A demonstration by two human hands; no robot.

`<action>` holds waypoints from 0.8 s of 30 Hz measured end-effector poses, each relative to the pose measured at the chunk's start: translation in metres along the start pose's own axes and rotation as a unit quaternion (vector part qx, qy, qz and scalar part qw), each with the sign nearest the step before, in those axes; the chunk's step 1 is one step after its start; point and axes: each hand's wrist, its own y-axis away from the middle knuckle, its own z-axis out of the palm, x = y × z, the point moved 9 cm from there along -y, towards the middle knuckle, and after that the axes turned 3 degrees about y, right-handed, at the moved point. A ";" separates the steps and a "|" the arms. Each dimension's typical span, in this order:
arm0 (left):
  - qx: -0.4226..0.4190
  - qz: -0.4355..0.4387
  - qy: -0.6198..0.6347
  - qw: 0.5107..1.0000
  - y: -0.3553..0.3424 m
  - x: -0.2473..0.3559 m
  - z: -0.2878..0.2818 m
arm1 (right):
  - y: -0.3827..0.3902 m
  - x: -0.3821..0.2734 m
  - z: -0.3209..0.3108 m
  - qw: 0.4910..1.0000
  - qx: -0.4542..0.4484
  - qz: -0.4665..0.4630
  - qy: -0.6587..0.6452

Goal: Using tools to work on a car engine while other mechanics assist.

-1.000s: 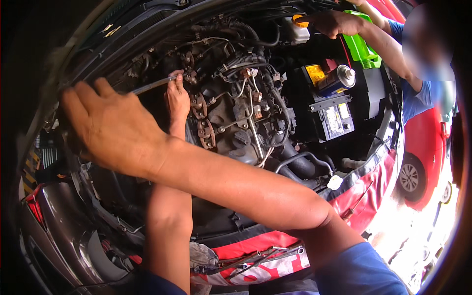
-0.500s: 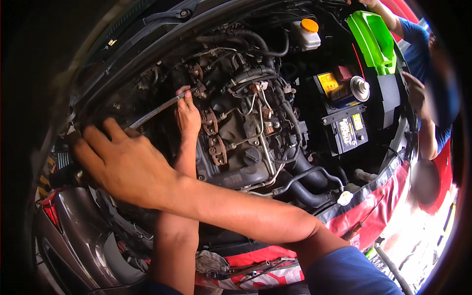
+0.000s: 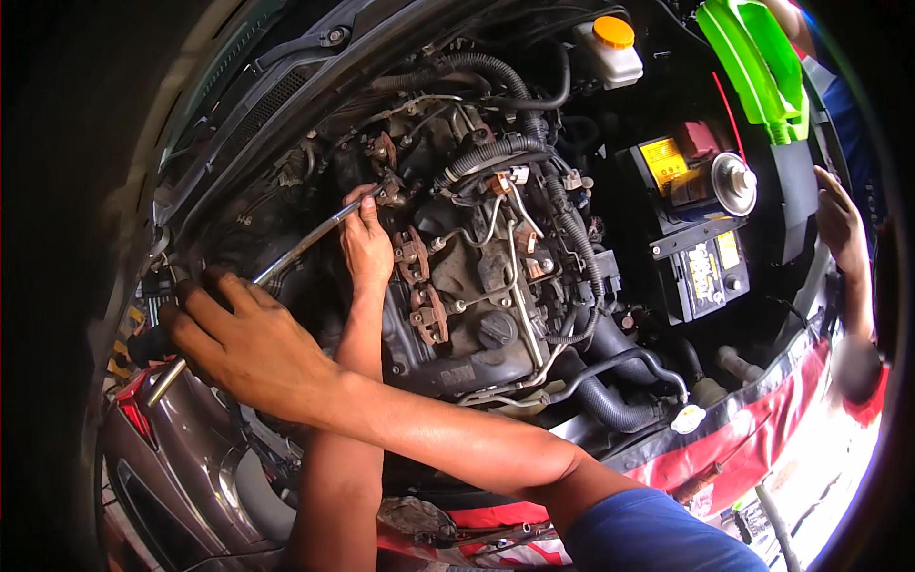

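Head view: my right hand point(image 3: 250, 345), crossed over to the left, grips the handle end of a long metal bar point(image 3: 286, 255); my left hand point(image 3: 367, 243) pinches its far tip against the engine point(image 3: 467, 286).

Green container point(image 3: 758, 62), yellow-capped white reservoir point(image 3: 610, 50), red fender cover point(image 3: 762, 434).
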 end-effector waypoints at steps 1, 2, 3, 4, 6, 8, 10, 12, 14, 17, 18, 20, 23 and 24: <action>0.006 -0.011 0.003 1.000 0.000 0.000 0.000 | 0.001 0.003 0.000 1.000 0.003 -0.002 0.007; 0.006 -0.013 -0.004 1.000 0.000 0.000 -0.001 | 0.001 0.004 0.000 1.000 0.005 0.000 0.001; 0.007 -0.007 -0.001 1.000 0.000 0.001 -0.001 | 0.001 0.005 0.002 1.000 -0.002 -0.003 0.003; 0.008 0.000 0.001 1.000 -0.001 0.002 -0.001 | 0.001 0.005 0.004 1.000 -0.010 -0.007 0.006; 0.009 -0.004 0.000 1.000 0.000 0.001 0.002 | 0.002 0.007 0.007 1.000 -0.010 -0.002 0.002; -0.003 -0.016 0.000 1.000 -0.001 -0.003 0.002 | 0.004 0.008 0.009 1.000 -0.012 0.001 -0.002; 0.000 -0.017 -0.003 1.000 -0.001 -0.004 -0.001 | 0.007 0.006 0.013 1.000 -0.031 -0.004 -0.003; 0.004 -0.019 -0.003 1.000 0.000 -0.005 -0.001 | 0.009 0.007 0.014 1.000 -0.023 -0.007 0.001; 0.017 0.008 0.017 1.000 0.000 0.000 -0.002 | 0.008 0.006 0.013 1.000 -0.016 -0.009 0.006; 0.020 0.016 0.021 0.999 -0.001 0.003 -0.002 | 0.004 0.006 0.004 1.000 0.010 -0.014 0.023; 0.019 0.027 0.011 0.999 -0.001 0.005 -0.003 | 0.002 0.005 0.000 1.000 0.019 -0.013 0.015; 0.023 0.029 0.007 0.999 -0.001 0.004 -0.005 | 0.002 0.003 -0.005 1.000 0.026 -0.013 0.006; 0.029 0.019 0.000 0.999 -0.001 0.001 -0.006 | 0.007 -0.007 -0.002 0.999 0.006 -0.041 0.013; 0.033 0.008 -0.002 0.999 0.000 -0.001 -0.006 | 0.010 -0.010 0.000 0.999 0.000 -0.049 0.013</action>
